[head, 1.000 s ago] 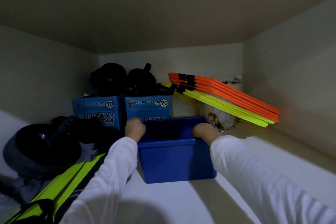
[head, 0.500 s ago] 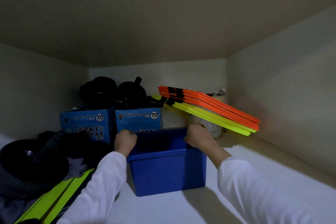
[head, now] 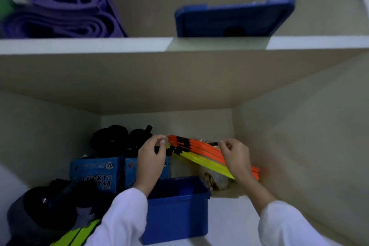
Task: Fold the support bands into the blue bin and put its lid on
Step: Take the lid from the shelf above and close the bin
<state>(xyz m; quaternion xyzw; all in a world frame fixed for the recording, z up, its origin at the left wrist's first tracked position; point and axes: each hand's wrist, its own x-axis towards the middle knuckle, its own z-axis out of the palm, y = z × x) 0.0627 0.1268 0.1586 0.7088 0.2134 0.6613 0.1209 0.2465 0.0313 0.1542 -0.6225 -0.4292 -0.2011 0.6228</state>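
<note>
The blue bin (head: 179, 215) stands lidless on the lower shelf, and its inside is too dark to see into. Its blue lid (head: 233, 18) leans on the upper shelf, above and to the right. My left hand (head: 151, 158) is lifted above the bin's back left corner, thumb and fingers loosely curved and holding nothing. My right hand (head: 235, 158) hovers in front of the orange and yellow strips (head: 199, 154), fingers loosely curled and empty. Neither hand touches the bin. I cannot pick out any support bands.
Rolled purple mats (head: 60, 6) lie on the upper shelf at the left. The shelf board (head: 179, 45) runs across between the hands and the lid. Blue Lucky Star boxes (head: 95, 175) and black round gear (head: 111, 140) sit behind the bin, with a black dish-shaped object (head: 30, 211) at the left.
Both hands have let go of the bin's rim and risen above it. The view has tilted up, so the upper shelf with the lid and mats now shows.
</note>
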